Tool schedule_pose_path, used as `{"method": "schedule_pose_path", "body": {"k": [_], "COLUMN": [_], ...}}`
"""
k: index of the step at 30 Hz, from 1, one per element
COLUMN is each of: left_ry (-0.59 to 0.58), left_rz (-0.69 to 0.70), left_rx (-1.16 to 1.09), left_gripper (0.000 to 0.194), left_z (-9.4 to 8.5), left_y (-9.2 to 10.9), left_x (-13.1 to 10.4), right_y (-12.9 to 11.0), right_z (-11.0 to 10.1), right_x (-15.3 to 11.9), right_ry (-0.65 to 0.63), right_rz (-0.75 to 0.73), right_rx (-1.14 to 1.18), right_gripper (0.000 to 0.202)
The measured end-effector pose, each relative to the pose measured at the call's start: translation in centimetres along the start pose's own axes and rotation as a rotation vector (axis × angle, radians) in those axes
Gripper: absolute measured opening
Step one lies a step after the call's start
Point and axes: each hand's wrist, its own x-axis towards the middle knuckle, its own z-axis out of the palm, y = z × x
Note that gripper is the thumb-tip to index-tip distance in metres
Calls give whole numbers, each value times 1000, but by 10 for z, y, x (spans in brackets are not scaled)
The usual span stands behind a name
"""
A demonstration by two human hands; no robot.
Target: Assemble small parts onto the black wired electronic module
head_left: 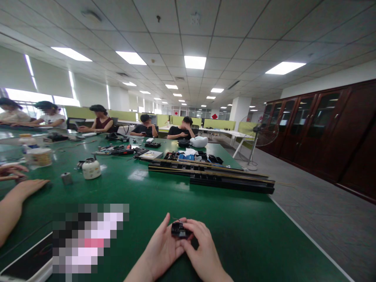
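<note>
A small black plastic part (179, 230) with a thin wire or strand at its top is held above the green table (141, 199). My left hand (164, 244) cradles it from below, palm up, with the thumb stretched away and the fingers bent under it. From the right, my right hand (202, 243) grips the part's edge between thumb and curled fingers. Both hands touch the same piece near the table's front. Its exact kind and its underside are hidden.
Long black rails (232, 183) with thin brass-coloured rods lie ahead. A white jar (91, 169), a metal cylinder (66, 178) and a partly blurred phone (29, 258) stand or lie left. A co-worker's hand (29, 186) rests far left. Several people sit beyond; a fan (257, 133) stands right.
</note>
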Motion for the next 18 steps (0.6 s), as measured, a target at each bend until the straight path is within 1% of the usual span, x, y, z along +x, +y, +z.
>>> {"method": "schedule_pose_path", "body": {"k": [5,9,14,18], "left_ry": [-16,-1,26,22], "left_rz": [-12,-13,-20,-24], "left_rx": [-17,0,10,8], "left_gripper": [34,35,34,34], "left_z": [-4,-5,-3,-2], "left_y": [-1,-1,-1,-1], "left_x": [3,4,3,3], "right_y": [0,1,-1,-1], "right_z": [0,0,0,0], "right_x": [0,1,1,0], "right_ry": [7,9,-3,-5], "right_rz": [19,28,42,43], "right_rx": [-42,-54,-59,-57], "right_gripper": [30,27,27,32]}}
